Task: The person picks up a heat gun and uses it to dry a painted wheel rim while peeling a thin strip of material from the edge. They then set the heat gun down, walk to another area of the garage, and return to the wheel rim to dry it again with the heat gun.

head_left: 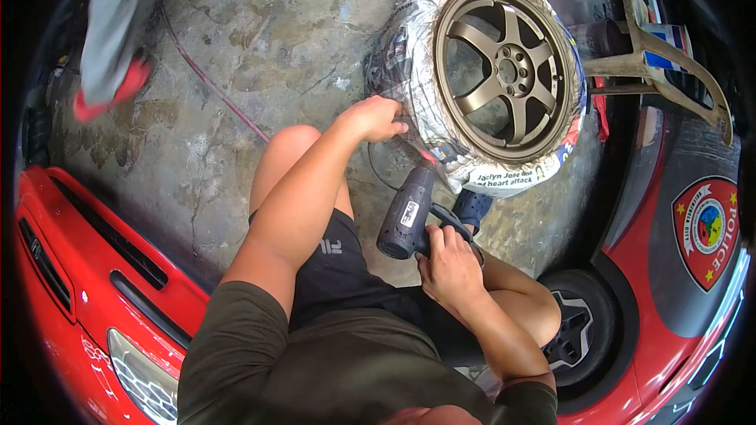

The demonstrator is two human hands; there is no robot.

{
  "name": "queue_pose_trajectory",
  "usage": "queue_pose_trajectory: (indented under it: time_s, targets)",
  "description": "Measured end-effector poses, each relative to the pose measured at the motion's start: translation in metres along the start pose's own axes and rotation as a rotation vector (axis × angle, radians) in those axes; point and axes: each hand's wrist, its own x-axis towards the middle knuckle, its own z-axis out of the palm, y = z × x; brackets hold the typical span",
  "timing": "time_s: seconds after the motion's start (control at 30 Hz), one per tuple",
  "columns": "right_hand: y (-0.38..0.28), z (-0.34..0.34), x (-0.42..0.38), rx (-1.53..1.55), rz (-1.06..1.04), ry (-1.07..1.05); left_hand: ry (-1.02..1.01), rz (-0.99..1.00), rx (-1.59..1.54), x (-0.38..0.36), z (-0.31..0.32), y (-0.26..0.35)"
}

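My right hand [453, 267] is wrapped around the handle of a dark heat gun [408, 216] with a white label. Its nozzle points up at the lower left side of a tyre wrapped in newspaper [504, 179]. A small reddish patch shows by the nozzle tip. Inside the wrapped tyre sits a bronze six-spoke wheel rim [509, 71], its face turned up. My left hand [374, 120] is at the left side of the wrapping, fingers curled in against it; what they pinch, if anything, is hidden.
Red car bodywork [150, 252] is at the left, and a red and grey car panel with a police badge [705, 232] at the right. A plastic chair [654, 63] stands at upper right. A hose [205, 75] crosses the concrete floor; another person's leg and red shoe [114, 93] are nearby.
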Motion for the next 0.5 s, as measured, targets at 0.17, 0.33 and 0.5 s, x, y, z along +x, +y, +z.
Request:
queue_pose_trajectory:
  time_s: [0.17, 0.33, 0.5]
  targets:
    - [-0.0010, -0.0016, -0.0002, 0.028, -0.025, 0.063, 0.008, 0.022, -0.021, -0.0043, -0.0020, 0.0017]
    - [-0.0018, -0.0022, 0.0002, 0.004, -0.014, 0.036, 0.013, 0.028, -0.024, -0.0030, -0.0005, -0.0002]
    - [-0.0002, -0.0007, 0.0009, -0.022, -0.016, 0.029, 0.015, 0.043, -0.022, -0.0024, 0.0001, -0.0017]
